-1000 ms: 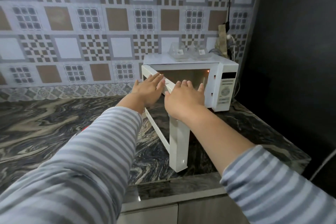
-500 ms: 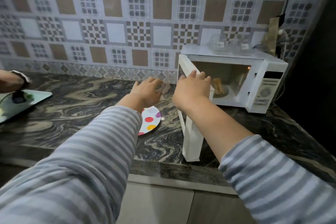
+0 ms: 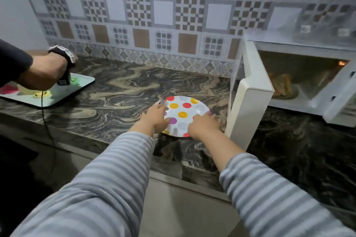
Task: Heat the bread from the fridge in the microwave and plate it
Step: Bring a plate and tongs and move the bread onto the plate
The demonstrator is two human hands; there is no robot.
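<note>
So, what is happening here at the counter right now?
A person in a striped top has both hands on a polka-dot plate lying on the marble counter. The left hand holds its left edge and the right hand its right edge. Beside it the microwave stands with its door swung open, and the bread is inside, not yet plated. At far left, another person's hand works over a tray.

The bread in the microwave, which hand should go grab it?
Probably the right hand. It grips the dotted plate on the side nearest the open microwave, where the bread sits. The left hand holds the far edge and could steady it.
</note>
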